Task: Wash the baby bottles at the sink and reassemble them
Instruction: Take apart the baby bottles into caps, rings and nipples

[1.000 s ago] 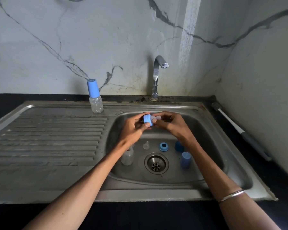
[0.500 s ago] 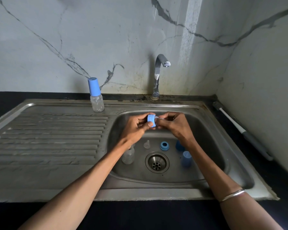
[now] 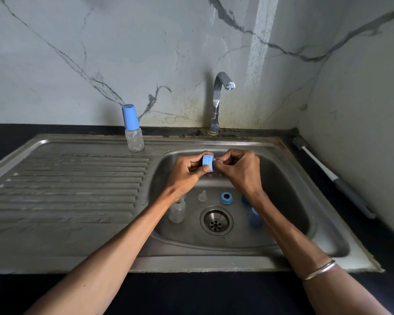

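Over the sink basin (image 3: 289,192), my left hand (image 3: 187,172) grips a blue screw ring (image 3: 208,163). My right hand (image 3: 239,169) pinches a clear teat (image 3: 217,163) at the ring's open side. On the basin floor lie a clear bottle body (image 3: 177,211), a second clear teat (image 3: 203,196), another blue ring (image 3: 226,198) and two blue caps (image 3: 254,218), partly hidden by my right forearm. An assembled bottle with a blue cap (image 3: 132,128) stands on the sink's back ledge.
The tap (image 3: 221,96) is behind the basin, with no water running. A ribbed draining board (image 3: 73,185) lies to the left. A bottle brush (image 3: 332,176) rests on the dark counter by the right wall. The drain (image 3: 216,220) is in the basin's middle.
Both hands stayed over the basin, working the teat against the blue ring. The ring has turned slightly in my left hand; the parts in the basin have not moved.
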Motion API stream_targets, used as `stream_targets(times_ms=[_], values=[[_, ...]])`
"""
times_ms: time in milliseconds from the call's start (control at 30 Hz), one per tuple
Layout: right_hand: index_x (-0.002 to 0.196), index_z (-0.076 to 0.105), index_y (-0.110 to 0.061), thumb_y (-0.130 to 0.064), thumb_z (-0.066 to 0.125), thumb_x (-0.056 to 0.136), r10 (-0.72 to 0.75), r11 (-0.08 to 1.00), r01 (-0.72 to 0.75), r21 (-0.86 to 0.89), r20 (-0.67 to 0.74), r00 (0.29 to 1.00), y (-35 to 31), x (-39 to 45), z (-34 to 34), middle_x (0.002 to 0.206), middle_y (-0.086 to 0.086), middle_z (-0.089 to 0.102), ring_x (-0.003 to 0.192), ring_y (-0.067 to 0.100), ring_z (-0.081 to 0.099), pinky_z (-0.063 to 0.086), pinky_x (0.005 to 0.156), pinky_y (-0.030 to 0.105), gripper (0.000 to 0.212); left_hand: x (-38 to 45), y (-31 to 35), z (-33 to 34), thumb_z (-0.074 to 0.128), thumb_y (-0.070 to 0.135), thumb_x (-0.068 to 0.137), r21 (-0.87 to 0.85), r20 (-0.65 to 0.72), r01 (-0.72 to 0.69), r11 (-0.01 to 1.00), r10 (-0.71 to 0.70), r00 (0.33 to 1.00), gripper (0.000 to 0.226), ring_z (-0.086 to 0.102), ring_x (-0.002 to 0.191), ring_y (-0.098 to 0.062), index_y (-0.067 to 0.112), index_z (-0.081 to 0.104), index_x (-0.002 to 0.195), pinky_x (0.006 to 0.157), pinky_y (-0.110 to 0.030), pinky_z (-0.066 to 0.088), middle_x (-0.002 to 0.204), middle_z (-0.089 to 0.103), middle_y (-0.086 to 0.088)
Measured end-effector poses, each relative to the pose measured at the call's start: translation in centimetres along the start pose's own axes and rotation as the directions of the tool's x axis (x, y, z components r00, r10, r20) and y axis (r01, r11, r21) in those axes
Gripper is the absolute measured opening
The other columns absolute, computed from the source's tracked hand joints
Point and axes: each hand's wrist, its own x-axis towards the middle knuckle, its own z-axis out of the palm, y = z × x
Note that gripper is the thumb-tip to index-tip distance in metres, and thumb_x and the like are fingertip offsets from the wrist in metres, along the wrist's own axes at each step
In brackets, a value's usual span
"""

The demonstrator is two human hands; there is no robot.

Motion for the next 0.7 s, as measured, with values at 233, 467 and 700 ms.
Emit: stream_targets(times_ms=[233,467,700], values=[[0.096,0.075,-0.013,-0.02,0.078,0.079,0.108,0.983,-0.135,0.121,0.203,0.973,0.2,0.0,-1.2,0.083,-0.002,0.076,0.078,0.01,0.072,0.053,0.07,0.017,0.018,0.1,-0.4,-0.7,0.071,-0.002,0.087,-0.008,0.045,0.023,1.0,-0.023,0.999,0.039,0.075,0.084,-0.017,0.003,0.066,0.126,0.082,-0.024,0.058,0.11,0.075,-0.006],[0.105,0.072,-0.026,-0.018,0.081,0.077,0.1,0.994,-0.085,-0.062,0.332,0.938,0.2,1.0,-1.8,0.099,-0.012,0.074,0.095,-0.002,0.067,0.052,0.084,0.017,0.031,0.4,-0.8,-0.9,0.072,0.004,0.089,-0.075,0.036,0.084,0.994,-0.082,0.996,0.035,0.074,0.098,-0.025,0.009,0.068,0.123,0.092,-0.04,0.058,0.11,0.075,-0.007],[0.114,0.071,-0.02,-0.011,0.08,0.078,-0.061,0.986,0.093,-0.141,0.22,0.974,-0.3,1.0,-1.7,0.105,-0.01,0.073,0.094,-0.005,0.067,0.053,0.086,0.013,0.038,0.7,-0.6,-0.6,0.06,-0.002,0.093,-0.357,0.087,0.197,0.913,-0.177,0.98,0.02,0.072,0.096,-0.025,0.006,0.07,0.108,0.084,-0.035,0.06,0.101,0.076,-0.011]])
